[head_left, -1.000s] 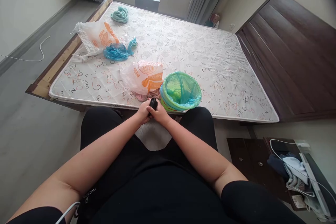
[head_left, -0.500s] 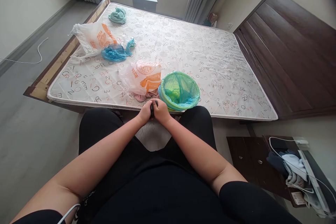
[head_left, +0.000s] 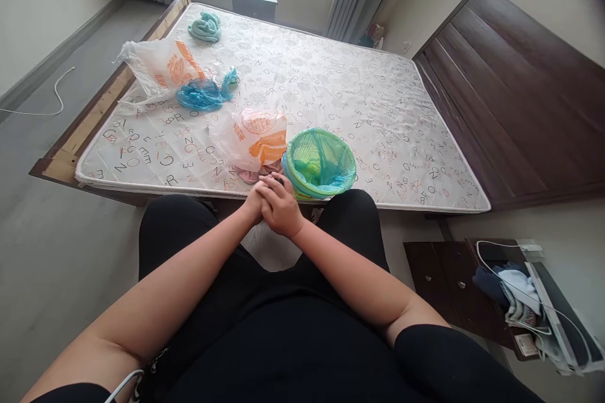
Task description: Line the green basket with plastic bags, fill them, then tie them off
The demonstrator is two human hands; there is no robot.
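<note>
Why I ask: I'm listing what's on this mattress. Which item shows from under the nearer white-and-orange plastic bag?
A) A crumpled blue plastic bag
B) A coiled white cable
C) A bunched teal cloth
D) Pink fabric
D: pink fabric shows along the lower edge of the nearer white-and-orange plastic bag.

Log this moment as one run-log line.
left hand: clasped with right hand | right hand: on top | nearest: pink cloth, green plastic basket

A teal cloth (head_left: 205,27) is laid near the far left corner of the mattress (head_left: 378,113). A white plastic bag (head_left: 158,67) is left at its left edge, overlapped by a blue bag (head_left: 201,94). A dark nightstand (head_left: 253,0) is placed beyond the far edge.
</note>
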